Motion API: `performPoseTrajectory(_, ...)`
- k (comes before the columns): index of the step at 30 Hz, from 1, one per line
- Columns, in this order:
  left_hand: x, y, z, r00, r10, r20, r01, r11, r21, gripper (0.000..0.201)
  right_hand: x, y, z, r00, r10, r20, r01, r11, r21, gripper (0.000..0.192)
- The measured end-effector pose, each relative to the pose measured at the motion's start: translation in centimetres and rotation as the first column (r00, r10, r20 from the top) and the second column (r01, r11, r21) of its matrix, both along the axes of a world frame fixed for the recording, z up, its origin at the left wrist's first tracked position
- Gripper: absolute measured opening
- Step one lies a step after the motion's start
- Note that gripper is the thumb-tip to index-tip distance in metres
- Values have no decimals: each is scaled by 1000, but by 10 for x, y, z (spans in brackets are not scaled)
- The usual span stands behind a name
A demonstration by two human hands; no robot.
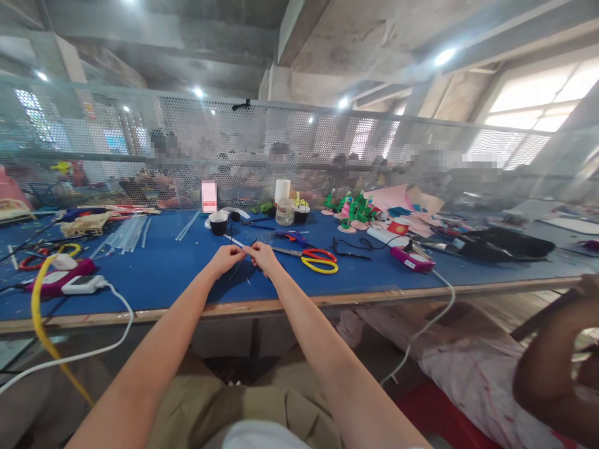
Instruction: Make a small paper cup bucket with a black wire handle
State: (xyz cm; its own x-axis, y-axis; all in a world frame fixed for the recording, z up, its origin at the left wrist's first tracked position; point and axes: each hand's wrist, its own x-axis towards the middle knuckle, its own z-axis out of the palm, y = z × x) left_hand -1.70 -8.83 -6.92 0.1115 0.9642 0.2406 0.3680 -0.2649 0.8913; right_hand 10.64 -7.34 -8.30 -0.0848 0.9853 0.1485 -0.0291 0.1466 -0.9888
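My left hand (228, 257) and my right hand (262, 255) meet over the blue table (178, 271), fingertips nearly touching. Both pinch a thin dark thread or wire (246, 251) between them; it is too fine to make out fully. A clear stick (233, 241) lies just behind my left hand. Red-and-yellow-handled scissors (316, 258) rest to the right of my right hand.
A pink device (412, 260) with a white cable lies right. A white power strip (82, 284) and yellow cable (40, 312) sit left. Cups, a jar (284, 212), glue sticks (124, 234) and green paper crafts (355, 209) stand farther back. Another person's arm (556, 355) is at lower right.
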Motion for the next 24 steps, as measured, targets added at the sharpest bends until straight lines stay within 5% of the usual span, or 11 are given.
performPoseTrajectory(11, 3, -3, 4, 985, -42, 166, 68, 986, -155, 32, -1, 5, -2, 989, 81, -120, -79, 997, 18, 25)
performPoseTrajectory(24, 0, -9, 12, 968, -106, 228, 156, 964, -214, 15, 0, 6, -2, 969, 120, -215, -136, 989, -60, 33)
